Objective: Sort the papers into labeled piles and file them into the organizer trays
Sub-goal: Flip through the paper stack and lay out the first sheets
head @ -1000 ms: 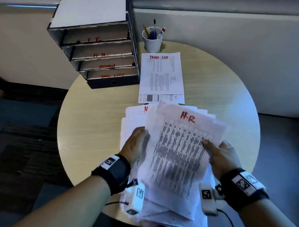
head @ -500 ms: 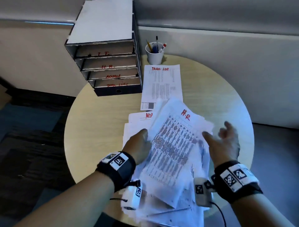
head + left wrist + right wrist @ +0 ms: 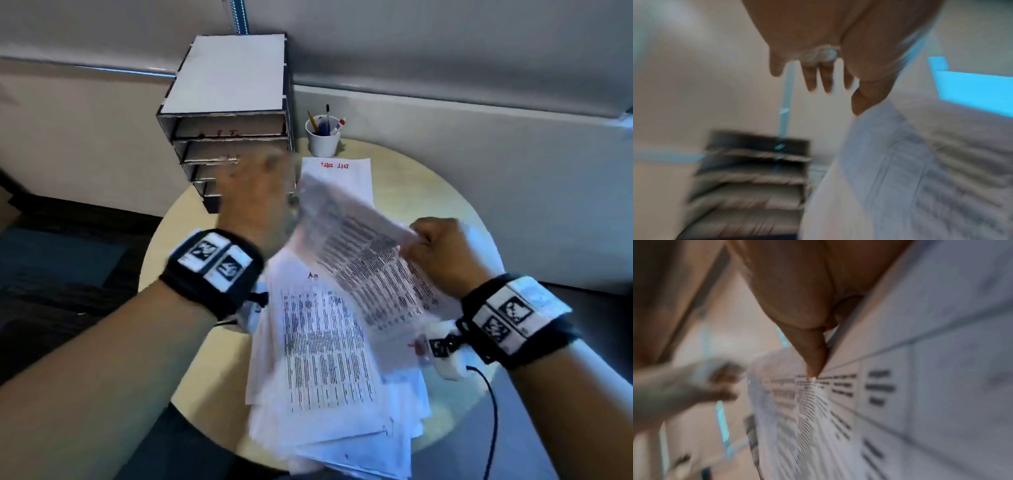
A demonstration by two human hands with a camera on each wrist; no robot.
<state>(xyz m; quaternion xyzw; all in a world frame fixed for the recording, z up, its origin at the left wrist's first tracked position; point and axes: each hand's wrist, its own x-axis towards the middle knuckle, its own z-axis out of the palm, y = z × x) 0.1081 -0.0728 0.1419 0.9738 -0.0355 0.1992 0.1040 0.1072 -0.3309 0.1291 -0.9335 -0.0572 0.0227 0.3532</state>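
Head view: round pale worktop [image 3: 424,192] against a grey wall. Organizer trays [image 3: 233,137] at the back left, red labels too smeared to read, lower trays hidden behind the left hand [image 3: 255,202]. That hand is motion-blurred, raised above the worktop; grip unreadable here. Right hand [image 3: 442,253] pinches the edge of a lifted printed sheet [image 3: 363,253], fingers curled on it. Below lies the loose paper pile [image 3: 329,359], near edge hanging off the worktop. A separate sheet with a red heading [image 3: 342,171] sits by the white pen cup [image 3: 323,138].

Left wrist view: heavy blur. Fingers [image 3: 816,76] straight and spread, holding nothing; sheet just beside the thumb, contact unclear. Trays ahead, below.

Right wrist view: thumb [image 3: 812,353] pressed on the sheet; the other fingers behind the paper, hidden. Left hand a blur on the left.
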